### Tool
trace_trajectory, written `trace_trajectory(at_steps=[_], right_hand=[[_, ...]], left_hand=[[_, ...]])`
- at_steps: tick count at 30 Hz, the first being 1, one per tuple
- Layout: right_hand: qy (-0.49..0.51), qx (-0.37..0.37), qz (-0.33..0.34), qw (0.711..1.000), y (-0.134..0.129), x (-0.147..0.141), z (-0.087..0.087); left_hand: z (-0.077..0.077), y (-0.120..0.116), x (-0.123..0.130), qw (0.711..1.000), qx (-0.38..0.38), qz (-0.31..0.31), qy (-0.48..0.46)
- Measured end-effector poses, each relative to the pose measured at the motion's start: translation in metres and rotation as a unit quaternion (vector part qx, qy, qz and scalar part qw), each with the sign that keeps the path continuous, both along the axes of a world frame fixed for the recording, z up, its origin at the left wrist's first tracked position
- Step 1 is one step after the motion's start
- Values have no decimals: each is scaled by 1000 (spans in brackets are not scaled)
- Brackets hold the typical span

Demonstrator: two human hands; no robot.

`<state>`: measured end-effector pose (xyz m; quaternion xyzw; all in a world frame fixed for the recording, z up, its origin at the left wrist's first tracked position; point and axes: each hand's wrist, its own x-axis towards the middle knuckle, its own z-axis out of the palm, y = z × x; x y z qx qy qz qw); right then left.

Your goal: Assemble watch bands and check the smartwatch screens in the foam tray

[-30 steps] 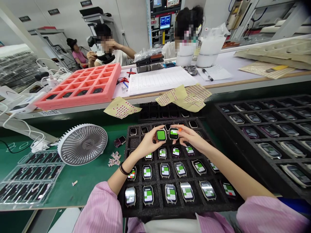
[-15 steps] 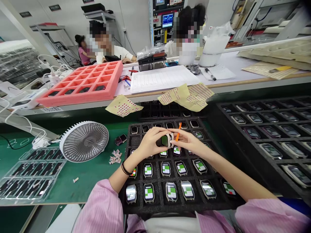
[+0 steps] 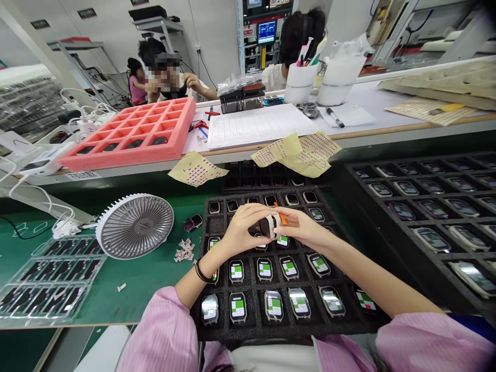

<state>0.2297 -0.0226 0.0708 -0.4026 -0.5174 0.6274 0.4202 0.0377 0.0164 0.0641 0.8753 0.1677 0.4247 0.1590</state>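
Observation:
My left hand (image 3: pixel 245 230) is closed around the edges of a smartwatch body (image 3: pixel 268 226), its light-coloured side turned to the right and its dark face to the left. From the right, my right hand (image 3: pixel 301 225) touches that side with its fingertips. A thin orange tool (image 3: pixel 280 214) is held between the right fingers, slanting up to the left; its lower end is hidden. Both hands are above a black foam tray (image 3: pixel 251 289). Several watches sit in its compartments, such as one watch (image 3: pixel 265 269) with a lit green-and-white screen.
A white round fan (image 3: pixel 135 226) stands left, near small pale pieces (image 3: pixel 184 250) and a clear tray (image 3: pixel 50 279) of dark parts. Another foam tray (image 3: pixel 426 206) of watches lies right. The shelf ahead holds a pink foam tray (image 3: pixel 155 124) and papers (image 3: pixel 259 124). Co-workers sit beyond it.
The watch has turned in my fingers, so its green-lit face shows dark now. The orange tool has tipped lower and to the left. A co-worker across the shelf has raised their hands.

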Motion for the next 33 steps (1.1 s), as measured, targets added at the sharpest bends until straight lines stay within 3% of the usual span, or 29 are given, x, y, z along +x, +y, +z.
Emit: trace_trajectory(at_steps=[5, 10, 12, 14, 17, 21, 33], right_hand=[[8, 4, -34, 999, -1, -7, -4], [-12, 33, -22, 999, 1, -8, -1], [-14, 78, -25, 997, 1, -3, 5], [-17, 150, -70, 986, -2, 5, 14], [-35, 271, -151, 950, -15, 21, 23], [-69, 388, -174, 903, -34, 34, 21], [41, 417, -157, 894, -41, 20, 27]], left_hand=[[-1, -1, 0, 1000, -16, 8, 11], [1, -2, 1, 1000, -7, 12, -5], [3, -2, 1, 1000, 5, 10, -18], [6, -3, 0, 999, 1, 11, -32], [11, -6, -2, 998, -38, 10, -46], [13, -11, -2, 996, -74, 2, -56], [15, -16, -3, 995, -81, 21, -55]])
